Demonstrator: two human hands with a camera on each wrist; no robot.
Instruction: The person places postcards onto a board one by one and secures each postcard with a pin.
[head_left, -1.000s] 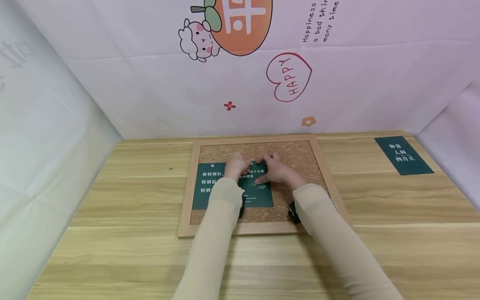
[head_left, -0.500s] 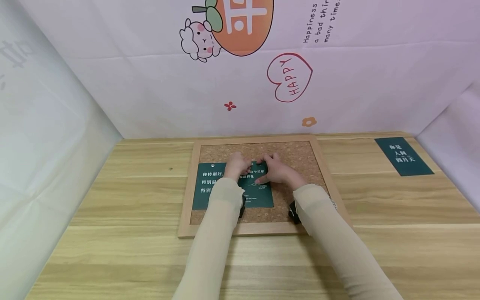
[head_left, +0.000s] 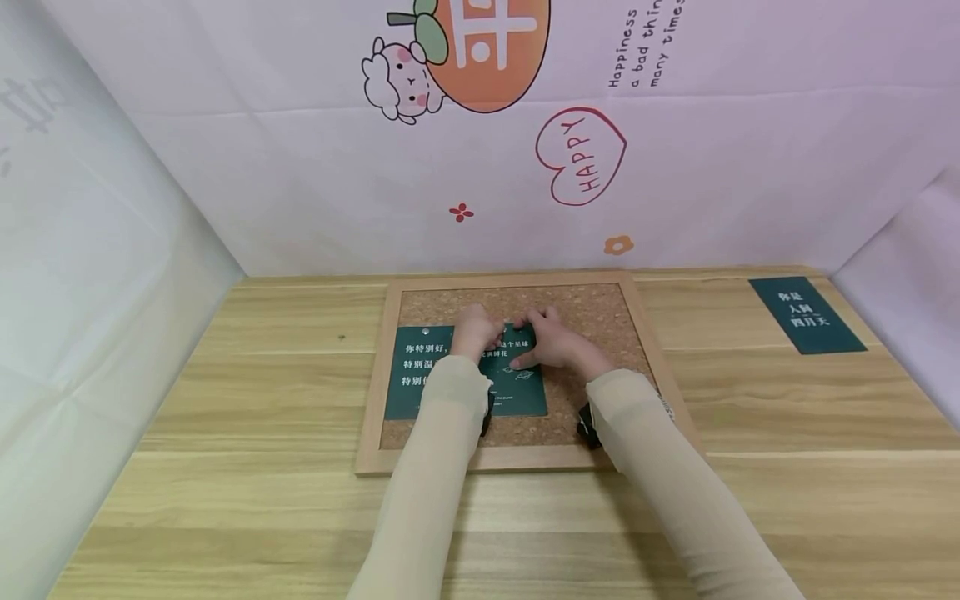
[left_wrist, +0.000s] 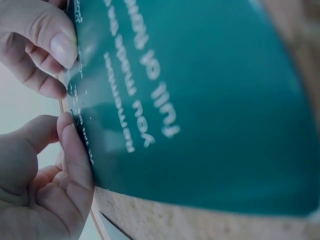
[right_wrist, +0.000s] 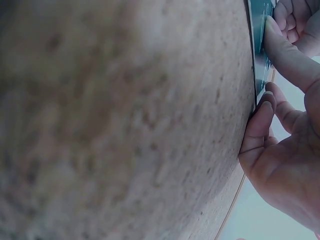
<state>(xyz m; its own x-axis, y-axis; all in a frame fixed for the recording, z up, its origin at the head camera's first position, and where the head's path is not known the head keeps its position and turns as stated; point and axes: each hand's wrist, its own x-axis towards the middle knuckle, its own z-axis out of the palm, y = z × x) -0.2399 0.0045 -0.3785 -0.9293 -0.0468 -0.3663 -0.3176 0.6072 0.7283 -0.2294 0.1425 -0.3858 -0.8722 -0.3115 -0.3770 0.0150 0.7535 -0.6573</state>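
A green printed card [head_left: 519, 402] lies on the framed corkboard [head_left: 592, 312], beside another green card [head_left: 401, 400] with a silver thumbtack [head_left: 426, 331] at its top. My left hand [head_left: 474, 332] is at the right card's top edge. Its thumb and curled forefinger pinch together there, by a small shiny spot that looks like a second thumbtack, mostly covered by the fingertips. My right hand [head_left: 557, 342] is spread over the same card's upper right part. In the right wrist view, the right thumb [right_wrist: 285, 50] presses the card's face while the other fingers touch at its edge.
A loose green card [head_left: 807, 315] lies on the wooden table [head_left: 285, 392] at the far right. The board's wooden frame [head_left: 525, 457] forms a raised rim. A white printed cloth [head_left: 315, 192] hangs behind, with more white cloth at both sides.
Both hands stay in place on the card. The head view has shifted very slightly; otherwise nothing visibly moves.
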